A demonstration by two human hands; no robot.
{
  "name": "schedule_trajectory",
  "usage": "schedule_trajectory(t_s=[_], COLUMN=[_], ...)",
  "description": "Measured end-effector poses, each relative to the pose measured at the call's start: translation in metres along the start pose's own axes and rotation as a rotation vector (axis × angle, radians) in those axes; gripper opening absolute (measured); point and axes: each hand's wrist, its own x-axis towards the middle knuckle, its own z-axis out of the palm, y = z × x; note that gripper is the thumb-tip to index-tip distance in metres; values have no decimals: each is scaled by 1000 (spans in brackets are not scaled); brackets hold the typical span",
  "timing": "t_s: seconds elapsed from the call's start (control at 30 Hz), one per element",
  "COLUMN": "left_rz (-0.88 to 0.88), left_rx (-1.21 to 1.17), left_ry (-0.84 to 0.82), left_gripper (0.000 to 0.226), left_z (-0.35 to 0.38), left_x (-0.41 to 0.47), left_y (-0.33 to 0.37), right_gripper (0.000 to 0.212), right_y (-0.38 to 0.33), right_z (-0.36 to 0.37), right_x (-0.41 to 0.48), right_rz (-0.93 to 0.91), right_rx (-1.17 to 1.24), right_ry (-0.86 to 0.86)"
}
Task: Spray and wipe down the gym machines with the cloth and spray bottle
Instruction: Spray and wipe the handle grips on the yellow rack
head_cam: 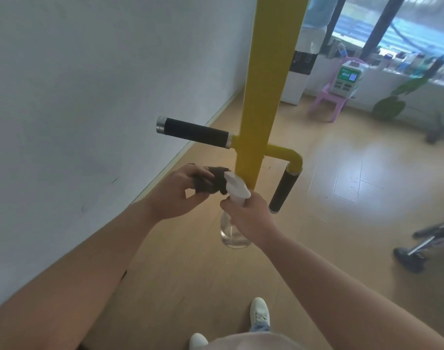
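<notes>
My left hand (176, 192) holds a dark crumpled cloth (210, 181) just left of a yellow machine post (263, 92). My right hand (246, 213) grips the neck of a clear spray bottle (232, 232) with a white spray head (237, 186), whose nozzle points at the cloth and nearly touches it. Two black foam handles jut from the post: a horizontal handle (195, 132) to the left and a lower handle (282, 192) hanging down on the right, close to my right hand.
A white wall (89, 97) runs along the left. On the wooden floor stand a pink plastic chair (329, 102) with a white box, a water dispenser (295, 77), a potted plant (390, 104) and a dark machine frame (422, 248) at the right.
</notes>
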Motion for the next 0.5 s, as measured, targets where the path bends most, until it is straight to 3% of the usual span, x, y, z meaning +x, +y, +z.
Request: schedule_trajectory(t_s=[0.13, 0.27, 0.33, 0.4, 0.43, 0.5], left_rz=[88, -151, -106, -69, -109, -143], left_rx=[281, -13, 242, 564, 675, 832], left_ry=[-269, -208, -232, -330, -324, -241], left_gripper=[31, 44, 48, 79, 75, 41], left_z=[-9, -14, -11, 10, 21, 36], left_x=[-6, 12, 26, 37, 42, 52], left_y=[-5, 1, 1, 0, 1, 4], right_gripper=[35, 39, 37, 33, 32, 26], right_y=[-1, -1, -1, -2, -2, -2], right_z=[1, -2, -5, -8, -9, -10], right_x=[6, 11, 12, 13, 13, 13], right_rz=[6, -20, -46, -61, -62, -68], right_rx=[-7, 10, 8, -11, -22, -54], right_ry=[3, 16, 18, 13, 12, 15])
